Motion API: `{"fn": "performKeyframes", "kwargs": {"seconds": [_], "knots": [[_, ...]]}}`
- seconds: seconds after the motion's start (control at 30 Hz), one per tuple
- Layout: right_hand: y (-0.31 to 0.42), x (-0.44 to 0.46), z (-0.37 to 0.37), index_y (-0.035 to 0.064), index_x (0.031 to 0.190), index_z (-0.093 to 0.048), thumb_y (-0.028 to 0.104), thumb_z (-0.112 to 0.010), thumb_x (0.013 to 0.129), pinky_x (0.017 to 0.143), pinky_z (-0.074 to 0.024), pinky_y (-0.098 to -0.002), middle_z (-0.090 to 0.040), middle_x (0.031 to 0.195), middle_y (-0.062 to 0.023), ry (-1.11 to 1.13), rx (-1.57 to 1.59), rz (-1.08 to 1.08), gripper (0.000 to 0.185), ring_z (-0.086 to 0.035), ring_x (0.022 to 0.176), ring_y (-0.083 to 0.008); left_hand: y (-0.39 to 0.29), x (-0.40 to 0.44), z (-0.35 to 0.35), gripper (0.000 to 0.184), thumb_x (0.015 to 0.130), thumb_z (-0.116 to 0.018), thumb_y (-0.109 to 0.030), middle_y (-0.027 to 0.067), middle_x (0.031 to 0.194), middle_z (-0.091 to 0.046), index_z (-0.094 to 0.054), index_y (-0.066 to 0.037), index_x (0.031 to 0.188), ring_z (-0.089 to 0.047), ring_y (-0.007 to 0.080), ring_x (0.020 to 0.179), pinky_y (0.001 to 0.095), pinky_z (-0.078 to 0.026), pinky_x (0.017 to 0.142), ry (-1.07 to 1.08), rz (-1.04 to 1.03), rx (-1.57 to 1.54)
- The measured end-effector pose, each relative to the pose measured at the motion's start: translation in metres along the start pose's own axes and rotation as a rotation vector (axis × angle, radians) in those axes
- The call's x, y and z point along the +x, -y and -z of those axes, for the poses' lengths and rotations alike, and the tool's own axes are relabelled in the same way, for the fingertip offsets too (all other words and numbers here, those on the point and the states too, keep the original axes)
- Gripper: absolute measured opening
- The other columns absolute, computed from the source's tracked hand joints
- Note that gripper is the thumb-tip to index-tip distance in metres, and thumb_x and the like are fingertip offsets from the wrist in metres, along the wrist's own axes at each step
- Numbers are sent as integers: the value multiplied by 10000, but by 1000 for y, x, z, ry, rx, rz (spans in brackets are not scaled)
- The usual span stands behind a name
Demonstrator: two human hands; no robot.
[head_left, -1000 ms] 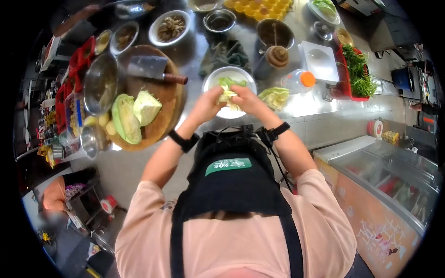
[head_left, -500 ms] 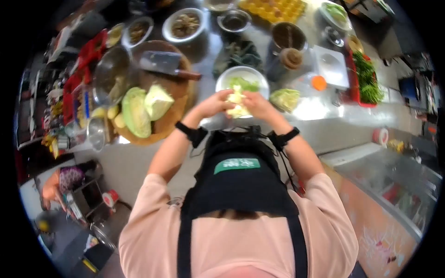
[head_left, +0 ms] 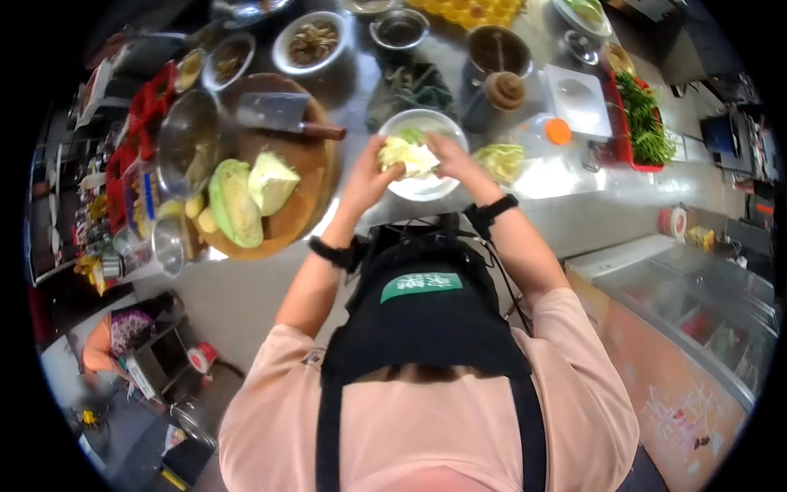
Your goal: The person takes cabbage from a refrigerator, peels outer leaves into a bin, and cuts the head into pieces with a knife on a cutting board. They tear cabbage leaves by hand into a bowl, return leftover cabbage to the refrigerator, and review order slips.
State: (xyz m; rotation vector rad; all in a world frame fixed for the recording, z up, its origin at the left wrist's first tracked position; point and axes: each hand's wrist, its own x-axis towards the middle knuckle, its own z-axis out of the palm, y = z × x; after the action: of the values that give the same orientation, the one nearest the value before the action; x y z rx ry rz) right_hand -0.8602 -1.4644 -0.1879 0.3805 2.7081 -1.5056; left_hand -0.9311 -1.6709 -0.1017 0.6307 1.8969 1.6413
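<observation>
Pale yellow-green cabbage leaves are between my two hands, over a white bowl. My left hand grips their left side, thumb toward me. On the right edge, the fingers of my right hand are closed on the leaves. Some green leaf shows inside the bowl behind them. Just right of the bowl lies another piece of cabbage. To the left, a round wooden board carries two cabbage pieces, a cut wedge and a longer one, plus a cleaver.
Behind the bowl are a dark cloth and a brown-lidded container. An orange-capped bottle and a red basket of greens stand right. Metal bowls flank the board. Another person is at the lower left.
My hands have moved forward with the cabbage, from the bowl's near rim to over the bowl. The leaves look more spread out. The whole view has shifted slightly.
</observation>
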Motion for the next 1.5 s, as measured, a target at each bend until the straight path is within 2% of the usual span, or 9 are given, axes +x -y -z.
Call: {"fn": "performKeyframes", "kwargs": {"seconds": [0.13, 0.37, 0.43, 0.5, 0.67, 0.83, 1.0, 1.27, 1.5], "knots": [[35, -35, 54, -31, 1282, -517, 257, -605, 878, 910, -480, -448, -621, 1120, -285, -49, -192, -236, 504, -592, 1057, -422, 45, 33, -17, 636, 790, -765, -224, 216, 1315, -510, -478, -67, 1336, -562, 421, 1124, 466, -475, 954, 158, -35, 669], [-99, -102, 83, 22, 1274, -523, 320, -666, 856, 822, -531, -493, -623, 1153, -255, -519, -381, -540, 533, -609, 1022, -451, 60, 39, -46, 622, 859, -640, -115, 182, 1522, -312, -449, -271, 1430, -315, 393, 1394, 511, -323, 1111, 395, -173, 1027], [-67, -92, 82, 4, 1244, -499, 297, -723, 834, 661, -577, -452, -627, 1115, -193, -382, 488, -830, 551, -637, 970, -363, 62, 36, -54, 486, 920, -523, -101, 178, 1534, -317, -527, -249, 1383, -290, 358, 1428, 529, -267, 1127, 385, -109, 1036], [-78, -87, 72, 17, 1221, -477, 218, -745, 818, 535, -569, -360, -631, 1062, -141, -475, 685, -769, 525, -655, 875, -252, 72, 36, -53, 505, 918, -504, -77, 180, 1538, -304, -519, -261, 1388, -297, 368, 1421, 547, -278, 1116, 312, -208, 1154], [-82, -99, 70, 40, 1190, -465, 162, -711, 845, 636, -555, -341, -622, 1124, -116, -556, 762, -700, 440, -647, 891, -222, 26, 28, -59, 584, 858, -634, -97, 220, 1500, -331, -472, -164, 1414, -336, 415, 1380, 506, -301, 1118, 264, -341, 959], [-4, -112, 88, 32, 1259, -418, 65, -671, 831, 571, -542, -292, -627, 1093, -123, -523, 798, -468, 498, -663, 841, -216, -11, 33, -84, 812, 820, -775, -295, 229, 1468, -360, -331, -52, 1454, -416, 353, 1338, 454, -436, 1031, 399, 123, 159], [35, -89, 70, 31, 1342, -359, 95, -666, 851, 843, -520, -337, -599, 1152, -137, -422, 311, -7, 583, -617, 1026, -227, -33, 42, -84, 737, 809, -765, -160, 149, 1021, -627, -335, 15, 1382, -633, 158, 716, 258, -523, 502, 418, 272, 100], [45, -38, 48, 7, 1022, -634, 309, -771, 818, 750, -505, -311, -685, 904, -67, -327, 471, -89, 389, -628, 812, -173, -28, 41, -55, 576, 858, -681, -115, 128, 990, -619, -379, -21, 1340, -639, 153, 763, 255, -513, 485, 383, 369, -43], [45, -30, 33, 6, 1043, -644, 305, -652, 938, 736, -521, -327, -682, 917, -52, -238, 987, -326, 316, -642, 812, -183, -18, 26, -49, 301, 895, -648, -100, 115, 985, -639, -528, -37, 1164, -623, 265, 958, 380, -479, 839, 232, 121, 122]]}}
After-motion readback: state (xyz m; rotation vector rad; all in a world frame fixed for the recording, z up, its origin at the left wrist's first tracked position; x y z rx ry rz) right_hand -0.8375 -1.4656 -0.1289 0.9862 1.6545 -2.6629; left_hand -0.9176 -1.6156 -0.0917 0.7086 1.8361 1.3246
